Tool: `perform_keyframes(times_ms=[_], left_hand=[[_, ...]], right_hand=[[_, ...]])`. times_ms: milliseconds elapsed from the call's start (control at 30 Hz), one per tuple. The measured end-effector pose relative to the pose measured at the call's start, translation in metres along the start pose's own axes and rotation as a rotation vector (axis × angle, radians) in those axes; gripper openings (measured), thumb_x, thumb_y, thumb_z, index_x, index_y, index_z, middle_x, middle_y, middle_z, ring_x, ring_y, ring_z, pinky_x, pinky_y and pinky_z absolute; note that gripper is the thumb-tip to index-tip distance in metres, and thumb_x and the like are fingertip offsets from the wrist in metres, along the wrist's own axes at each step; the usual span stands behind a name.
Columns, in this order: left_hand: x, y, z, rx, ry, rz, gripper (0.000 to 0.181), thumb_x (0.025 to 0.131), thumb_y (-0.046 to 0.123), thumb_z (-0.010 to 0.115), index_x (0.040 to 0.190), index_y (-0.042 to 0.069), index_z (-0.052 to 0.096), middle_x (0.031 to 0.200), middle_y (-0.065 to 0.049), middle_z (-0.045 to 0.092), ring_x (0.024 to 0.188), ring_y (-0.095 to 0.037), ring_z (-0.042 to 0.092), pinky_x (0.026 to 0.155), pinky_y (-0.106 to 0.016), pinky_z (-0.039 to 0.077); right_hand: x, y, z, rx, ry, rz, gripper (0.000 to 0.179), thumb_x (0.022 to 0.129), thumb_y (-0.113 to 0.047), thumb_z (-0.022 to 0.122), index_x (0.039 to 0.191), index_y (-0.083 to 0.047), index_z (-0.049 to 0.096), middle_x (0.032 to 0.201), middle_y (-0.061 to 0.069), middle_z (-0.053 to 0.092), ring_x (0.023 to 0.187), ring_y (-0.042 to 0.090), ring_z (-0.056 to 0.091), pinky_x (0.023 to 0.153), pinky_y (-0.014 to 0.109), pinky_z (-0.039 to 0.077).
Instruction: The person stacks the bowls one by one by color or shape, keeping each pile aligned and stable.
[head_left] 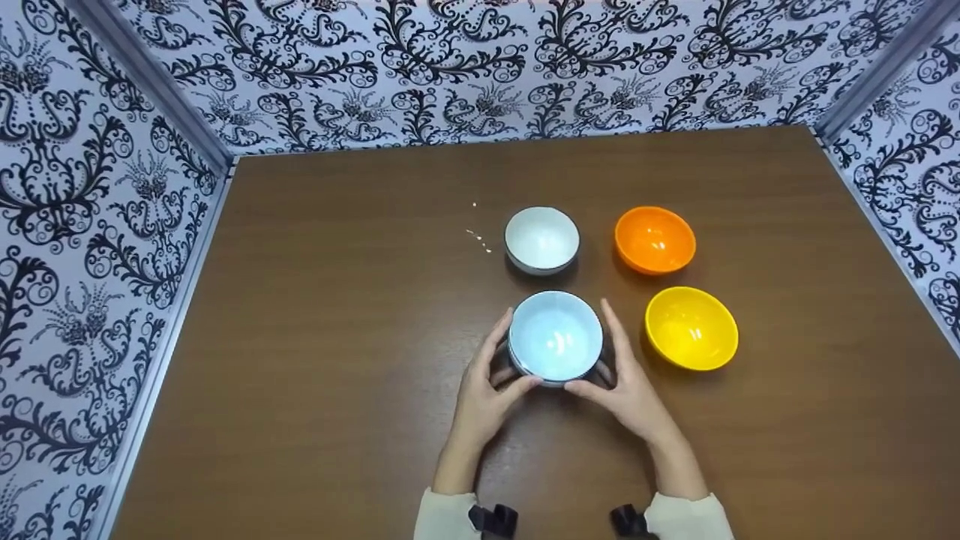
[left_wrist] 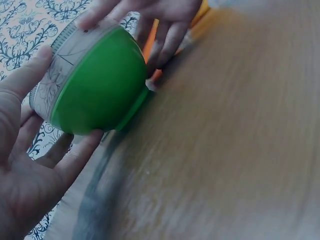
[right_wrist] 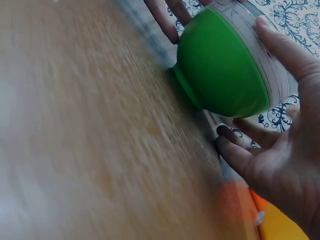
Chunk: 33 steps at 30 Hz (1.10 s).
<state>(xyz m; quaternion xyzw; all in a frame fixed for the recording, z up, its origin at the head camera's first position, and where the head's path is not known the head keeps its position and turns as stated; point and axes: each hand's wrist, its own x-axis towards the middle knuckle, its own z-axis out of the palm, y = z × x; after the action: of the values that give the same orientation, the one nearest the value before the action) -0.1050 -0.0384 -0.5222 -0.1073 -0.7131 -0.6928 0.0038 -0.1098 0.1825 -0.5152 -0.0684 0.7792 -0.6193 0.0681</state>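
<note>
Both hands hold a stack of two bowls between them. On top is a bowl (head_left: 555,337) with a pale blue inside and a line-patterned outer wall. It nests in a green bowl (left_wrist: 102,82), seen from the side in both wrist views, its foot close over the table. My left hand (head_left: 484,394) grips the left side, thumb at the near rim and fingers around the wall. Opposite it, my right hand (head_left: 634,390) has its thumb at the rim and its fingers spread along the right side and underneath.
Behind the stack stands a white bowl (head_left: 541,238). An orange bowl (head_left: 655,240) and a yellow bowl (head_left: 691,328) are to the right. Small pale specks (head_left: 478,238) dot the brown table (head_left: 337,337) left of the white bowl. Patterned panels (head_left: 480,75) wall the table's back and sides.
</note>
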Motion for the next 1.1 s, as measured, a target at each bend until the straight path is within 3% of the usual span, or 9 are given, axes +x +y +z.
perform_keyframes(times_ms=[233, 1100], left_hand=[[-0.0019, 0.0036, 0.0011, 0.062, 0.028, 0.030, 0.084, 0.083, 0.026, 0.080, 0.155, 0.023, 0.037, 0.162, 0.001, 0.035, 0.141, -0.024, 0.046, 0.099, -0.028, 0.055], [-0.0007, -0.0001, 0.0004, 0.064, 0.039, 0.034, 0.083, 0.082, 0.027, 0.080, 0.154, 0.022, 0.039, 0.161, 0.000, 0.036, 0.140, -0.025, 0.048, 0.098, -0.027, 0.055]], right_hand=[[-0.0011, -0.0031, -0.0010, 0.014, -0.015, -0.007, 0.102, 0.081, -0.012, 0.082, 0.159, -0.033, 0.019, 0.166, -0.005, 0.022, 0.150, 0.022, 0.028, 0.112, 0.015, 0.033], [0.0014, -0.0007, -0.0008, 0.011, -0.008, -0.002, 0.101, 0.081, -0.012, 0.082, 0.158, -0.038, 0.021, 0.165, -0.007, 0.025, 0.148, 0.017, 0.030, 0.112, 0.011, 0.031]])
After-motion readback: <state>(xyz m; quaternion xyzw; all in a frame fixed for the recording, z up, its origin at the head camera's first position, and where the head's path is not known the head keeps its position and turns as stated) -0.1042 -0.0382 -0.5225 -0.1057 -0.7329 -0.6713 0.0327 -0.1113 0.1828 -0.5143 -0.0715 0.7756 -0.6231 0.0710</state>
